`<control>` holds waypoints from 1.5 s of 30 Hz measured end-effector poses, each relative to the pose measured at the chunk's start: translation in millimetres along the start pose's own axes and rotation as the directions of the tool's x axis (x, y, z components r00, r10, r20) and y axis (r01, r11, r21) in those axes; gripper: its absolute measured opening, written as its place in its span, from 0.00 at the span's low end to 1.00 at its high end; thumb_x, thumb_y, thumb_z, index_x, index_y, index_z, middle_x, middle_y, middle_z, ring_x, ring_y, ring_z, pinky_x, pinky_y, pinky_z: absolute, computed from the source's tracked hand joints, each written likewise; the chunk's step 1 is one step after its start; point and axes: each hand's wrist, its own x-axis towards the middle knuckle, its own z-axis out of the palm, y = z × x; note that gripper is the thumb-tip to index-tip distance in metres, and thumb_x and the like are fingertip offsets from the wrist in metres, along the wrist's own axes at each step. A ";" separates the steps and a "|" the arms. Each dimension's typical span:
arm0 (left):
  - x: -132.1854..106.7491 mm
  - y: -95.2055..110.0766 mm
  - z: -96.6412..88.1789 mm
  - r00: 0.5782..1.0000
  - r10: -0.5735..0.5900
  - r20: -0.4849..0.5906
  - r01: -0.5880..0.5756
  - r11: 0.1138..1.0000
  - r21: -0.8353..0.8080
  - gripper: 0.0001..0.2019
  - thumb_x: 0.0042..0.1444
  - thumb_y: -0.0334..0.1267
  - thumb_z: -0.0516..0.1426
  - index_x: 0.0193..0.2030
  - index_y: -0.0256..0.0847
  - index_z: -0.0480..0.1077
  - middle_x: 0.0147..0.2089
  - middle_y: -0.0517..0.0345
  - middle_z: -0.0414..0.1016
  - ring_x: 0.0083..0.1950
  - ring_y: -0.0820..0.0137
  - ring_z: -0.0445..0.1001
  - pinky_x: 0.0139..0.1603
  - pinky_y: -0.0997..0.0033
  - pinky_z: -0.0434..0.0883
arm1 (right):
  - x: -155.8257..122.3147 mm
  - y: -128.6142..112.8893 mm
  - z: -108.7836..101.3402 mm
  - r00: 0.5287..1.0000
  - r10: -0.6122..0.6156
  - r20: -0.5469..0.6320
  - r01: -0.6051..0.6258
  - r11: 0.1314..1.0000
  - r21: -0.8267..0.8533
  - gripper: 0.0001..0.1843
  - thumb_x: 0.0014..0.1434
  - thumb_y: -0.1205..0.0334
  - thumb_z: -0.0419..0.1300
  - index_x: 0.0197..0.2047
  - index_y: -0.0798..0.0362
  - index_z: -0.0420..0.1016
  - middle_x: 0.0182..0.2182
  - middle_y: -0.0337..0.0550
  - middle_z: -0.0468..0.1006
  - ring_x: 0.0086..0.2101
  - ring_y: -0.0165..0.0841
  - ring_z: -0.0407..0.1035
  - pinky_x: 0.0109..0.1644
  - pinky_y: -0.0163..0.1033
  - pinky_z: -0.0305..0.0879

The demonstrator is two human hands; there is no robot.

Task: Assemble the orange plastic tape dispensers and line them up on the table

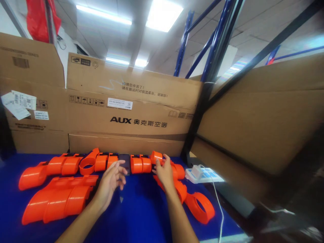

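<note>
Rings (156, 156) lie just beyond and beside the right hand (165, 173).

This looks like a warehouse or storeroom workshop: blue metal rack uprights (184, 44) rise above a large brown cardboard carton panel (136, 113) printed AUX, which backs the blue-covered bench (136, 209), beneath a flat white rectangular ceiling light (164, 15).

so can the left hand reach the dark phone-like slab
Probably yes: the left hand looks empty and near the dark phone-like slab, and orange rings sit either side of it, leaving the way free.
</note>
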 end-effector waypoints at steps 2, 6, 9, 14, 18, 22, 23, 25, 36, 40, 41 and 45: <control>0.2 -0.3 -0.6 1.000 -0.003 -0.002 0.003 1.000 0.004 0.22 0.59 0.53 0.57 0.53 0.40 0.67 0.37 0.53 0.74 0.28 0.70 0.71 0.23 0.73 0.68 | -2.2 -9.2 -3.7 0.999 -0.021 -0.032 0.017 0.995 -0.098 0.28 0.59 0.53 0.55 0.61 0.51 0.61 0.46 0.52 0.74 0.37 0.42 0.75 0.32 0.47 0.76; 1.8 -2.1 -2.9 1.000 0.000 -0.013 0.000 1.000 0.013 0.22 0.57 0.52 0.59 0.53 0.40 0.67 0.37 0.53 0.75 0.28 0.70 0.72 0.22 0.73 0.67 | -7.1 -33.9 -19.0 0.981 -0.191 -0.043 0.165 0.925 -0.341 0.22 0.61 0.56 0.51 0.56 0.56 0.67 0.47 0.57 0.73 0.44 0.45 0.72 0.47 0.49 0.70; 2.4 -3.3 -4.7 1.000 -0.008 -0.010 0.008 1.000 0.018 0.22 0.56 0.51 0.59 0.53 0.40 0.68 0.37 0.54 0.75 0.28 0.70 0.72 0.22 0.74 0.67 | -11.9 -51.8 -39.3 0.971 -0.228 0.069 0.233 0.844 -0.484 0.17 0.63 0.57 0.49 0.50 0.55 0.71 0.45 0.53 0.75 0.39 0.40 0.72 0.46 0.44 0.67; 0.0 -3.5 -2.9 1.000 -0.021 0.000 0.021 0.999 0.032 0.23 0.55 0.51 0.60 0.53 0.40 0.68 0.37 0.54 0.75 0.28 0.70 0.72 0.22 0.74 0.67 | -18.2 -67.0 -78.9 0.953 -0.025 0.301 0.267 0.532 -0.803 0.15 0.60 0.50 0.56 0.44 0.50 0.75 0.37 0.51 0.78 0.45 0.49 0.70 0.41 0.45 0.62; -2.7 -1.8 0.9 1.000 -0.028 -0.008 0.029 0.998 0.062 0.24 0.55 0.51 0.61 0.54 0.40 0.69 0.38 0.53 0.75 0.28 0.70 0.72 0.22 0.74 0.67 | -20.8 -66.7 -92.3 0.914 0.152 0.377 0.282 0.432 -0.857 0.16 0.57 0.48 0.60 0.41 0.51 0.76 0.35 0.53 0.78 0.43 0.50 0.71 0.38 0.44 0.62; -3.0 -0.1 1.5 0.999 -0.019 -0.034 0.022 0.997 0.073 0.23 0.54 0.50 0.62 0.53 0.40 0.70 0.39 0.53 0.76 0.28 0.71 0.73 0.22 0.74 0.66 | -21.0 -63.2 -93.1 0.899 0.188 0.395 0.288 0.426 -0.858 0.15 0.56 0.50 0.61 0.41 0.51 0.75 0.37 0.53 0.78 0.41 0.48 0.73 0.37 0.43 0.62; -2.9 0.1 1.3 0.999 -0.019 -0.039 0.022 0.997 0.069 0.23 0.53 0.50 0.62 0.52 0.40 0.70 0.39 0.53 0.76 0.28 0.71 0.73 0.22 0.74 0.66 | -20.8 -62.2 -93.7 0.898 0.185 0.399 0.294 0.422 -0.857 0.15 0.55 0.50 0.61 0.41 0.51 0.74 0.38 0.54 0.78 0.41 0.48 0.73 0.37 0.43 0.62; -2.8 0.6 1.1 0.999 -0.018 -0.044 0.021 0.997 0.070 0.23 0.53 0.50 0.62 0.51 0.40 0.70 0.38 0.53 0.75 0.27 0.71 0.73 0.23 0.74 0.67 | -20.5 -59.9 -96.0 0.892 0.193 0.409 0.308 0.404 -0.862 0.15 0.53 0.52 0.63 0.40 0.51 0.75 0.37 0.54 0.78 0.42 0.49 0.73 0.38 0.44 0.63; -3.4 0.6 4.5 1.000 -0.029 0.005 0.028 0.990 0.138 0.20 0.56 0.50 0.60 0.51 0.40 0.71 0.37 0.54 0.75 0.27 0.72 0.72 0.23 0.75 0.66 | -28.0 -83.8 -104.4 0.894 0.123 0.430 0.359 0.377 -0.854 0.11 0.54 0.52 0.61 0.35 0.50 0.74 0.31 0.51 0.77 0.37 0.50 0.73 0.36 0.45 0.61; -1.2 -1.8 2.6 0.998 -0.056 0.016 0.053 0.991 0.123 0.19 0.55 0.50 0.61 0.48 0.39 0.73 0.35 0.53 0.75 0.27 0.71 0.72 0.23 0.74 0.67 | -37.2 -118.0 -110.9 0.905 -0.011 0.425 0.394 0.397 -0.829 0.12 0.56 0.50 0.59 0.38 0.49 0.75 0.28 0.48 0.76 0.37 0.49 0.73 0.36 0.43 0.59; -1.3 -1.7 2.9 0.998 -0.057 0.021 0.054 0.991 0.123 0.19 0.55 0.49 0.62 0.47 0.38 0.74 0.34 0.53 0.76 0.28 0.70 0.73 0.24 0.73 0.67 | -40.4 -125.7 -109.8 0.903 -0.048 0.428 0.408 0.410 -0.815 0.13 0.57 0.49 0.58 0.38 0.49 0.75 0.28 0.49 0.76 0.37 0.49 0.72 0.35 0.43 0.58; -5.0 2.5 9.3 0.996 -0.069 0.061 0.061 0.991 0.120 0.18 0.54 0.46 0.63 0.48 0.36 0.76 0.41 0.44 0.79 0.38 0.63 0.77 0.33 0.69 0.72 | -56.3 -145.9 -85.6 0.884 -0.182 0.430 0.458 0.519 -0.722 0.17 0.59 0.45 0.56 0.44 0.48 0.73 0.34 0.50 0.78 0.37 0.48 0.72 0.37 0.44 0.59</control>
